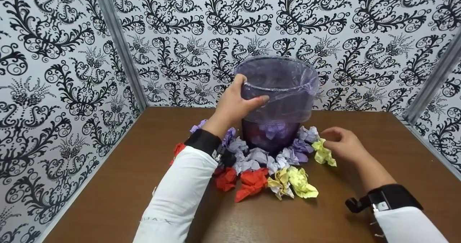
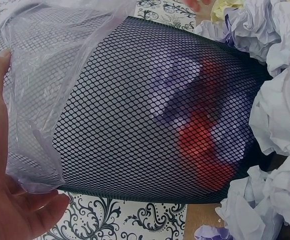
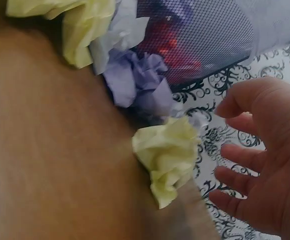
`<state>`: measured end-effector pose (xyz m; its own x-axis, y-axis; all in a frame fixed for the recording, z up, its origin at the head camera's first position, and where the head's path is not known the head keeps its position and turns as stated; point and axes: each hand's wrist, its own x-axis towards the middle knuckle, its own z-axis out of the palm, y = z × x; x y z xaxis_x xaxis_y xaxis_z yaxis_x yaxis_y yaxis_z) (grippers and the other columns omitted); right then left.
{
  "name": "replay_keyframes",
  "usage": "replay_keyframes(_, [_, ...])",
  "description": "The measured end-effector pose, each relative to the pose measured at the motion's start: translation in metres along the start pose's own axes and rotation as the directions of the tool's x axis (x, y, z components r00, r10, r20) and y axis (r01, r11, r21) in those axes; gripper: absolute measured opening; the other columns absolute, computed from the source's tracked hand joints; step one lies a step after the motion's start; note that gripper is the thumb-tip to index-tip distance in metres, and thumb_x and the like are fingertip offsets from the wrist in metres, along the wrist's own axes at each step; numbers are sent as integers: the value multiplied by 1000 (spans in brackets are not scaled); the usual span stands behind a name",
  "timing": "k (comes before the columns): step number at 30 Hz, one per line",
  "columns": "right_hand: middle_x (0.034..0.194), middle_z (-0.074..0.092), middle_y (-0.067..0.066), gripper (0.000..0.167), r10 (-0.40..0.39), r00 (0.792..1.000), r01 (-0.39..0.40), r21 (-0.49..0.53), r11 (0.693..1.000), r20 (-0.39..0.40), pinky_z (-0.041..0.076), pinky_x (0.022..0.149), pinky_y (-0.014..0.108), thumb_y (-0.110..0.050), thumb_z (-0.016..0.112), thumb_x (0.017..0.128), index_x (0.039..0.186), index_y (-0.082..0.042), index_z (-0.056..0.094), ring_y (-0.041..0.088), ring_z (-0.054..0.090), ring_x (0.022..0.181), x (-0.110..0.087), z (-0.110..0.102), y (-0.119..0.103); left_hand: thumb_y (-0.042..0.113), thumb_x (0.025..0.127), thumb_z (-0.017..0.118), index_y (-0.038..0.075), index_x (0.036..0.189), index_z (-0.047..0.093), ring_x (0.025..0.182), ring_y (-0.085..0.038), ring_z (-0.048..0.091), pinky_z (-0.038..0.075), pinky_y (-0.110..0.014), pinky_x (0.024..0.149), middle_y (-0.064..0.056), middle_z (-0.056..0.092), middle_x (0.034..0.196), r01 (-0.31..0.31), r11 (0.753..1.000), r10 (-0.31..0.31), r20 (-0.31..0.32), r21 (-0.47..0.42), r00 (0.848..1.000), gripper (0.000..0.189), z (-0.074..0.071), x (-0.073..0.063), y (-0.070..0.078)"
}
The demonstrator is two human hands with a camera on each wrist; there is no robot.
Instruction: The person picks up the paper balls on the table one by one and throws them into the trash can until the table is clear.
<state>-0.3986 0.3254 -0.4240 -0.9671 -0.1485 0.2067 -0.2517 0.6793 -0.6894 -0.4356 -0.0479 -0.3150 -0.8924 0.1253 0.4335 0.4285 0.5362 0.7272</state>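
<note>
My left hand (image 1: 236, 100) grips the upper side of a dark mesh wastebasket (image 1: 272, 135), which has a thin translucent purple liner (image 1: 284, 104) folded over its rim. In the left wrist view, red and purple paper shows through the mesh (image 2: 120, 120). My right hand (image 1: 344, 144), fingers loosely bent, hovers beside a crumpled yellow paper ball (image 1: 324, 153) on the bin's right. In the right wrist view a gap separates that hand (image 3: 265, 150) from the yellow paper (image 3: 167, 155), and nothing lies between its fingers.
Crumpled papers ring the bin's base on the brown table (image 1: 162, 207): red (image 1: 252, 182), lilac (image 1: 257, 156), purple (image 1: 300, 149) and yellow (image 1: 301, 181) ones. Patterned wall panels (image 1: 201, 27) stand behind the table and on both sides.
</note>
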Motion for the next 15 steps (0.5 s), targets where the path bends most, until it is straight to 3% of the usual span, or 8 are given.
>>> replay_keyframes(4, [130,65,28,49,50,997,-50,0,999,59,53,87,32,-17,72,89,133,2,60,35,65,109,-2,5,4,75,64,83,32,118,47,98,-15,66,60,-39,87,7,65,109,-1,1000,1,-7,-1,1000,78,0,0,-1])
replay_keyframes(8, [135,61,32,54,73,992,-73,1,997,103,52,98,42,-20,74,89,135,4,58,47,59,125,-4,7,8,75,64,83,33,119,46,99,-15,67,60,-39,87,7,65,110,9,1000,-9,2,-10,1000,78,0,0,0])
replay_keyframes(15, [137,58,34,57,90,989,-90,-2,996,121,50,103,44,-23,75,88,135,4,57,49,58,128,-4,11,11,76,63,82,33,119,47,97,-15,68,60,-39,85,8,65,109,13,1000,-13,8,-26,1000,79,0,0,1])
